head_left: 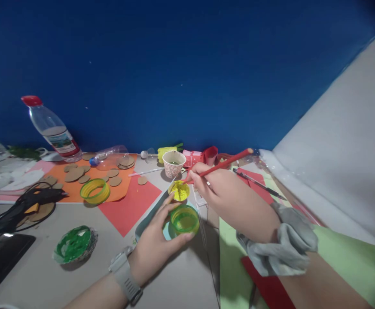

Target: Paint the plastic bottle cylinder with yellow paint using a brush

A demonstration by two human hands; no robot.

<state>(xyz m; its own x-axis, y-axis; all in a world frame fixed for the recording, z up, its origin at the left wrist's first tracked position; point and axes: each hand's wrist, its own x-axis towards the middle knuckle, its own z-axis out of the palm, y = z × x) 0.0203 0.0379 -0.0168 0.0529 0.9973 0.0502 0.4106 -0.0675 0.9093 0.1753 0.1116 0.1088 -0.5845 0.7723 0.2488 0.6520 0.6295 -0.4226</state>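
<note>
From the yellow paint cup [181, 192], the red brush [226, 163] pinched in the right hand [219, 189] slants up rightward, while the left hand [155, 240] grasps a green ring [185, 221] just on the cup's near side

A deep blue, flat, upright wall [181, 64] spans the whole back of the scene, marked by a few tiny pale specks and darkening toward the top. At the right, a broad white surface [345, 141], whether panel or sheet cannot be told, meets it along a slanting edge. Below lies a pale grey, smooth-topped counter [39, 279], crossed near its middle by a thin dark seam [212, 274]. Soft shadows fall across the counter; the upper right corner is nearly black.
</note>
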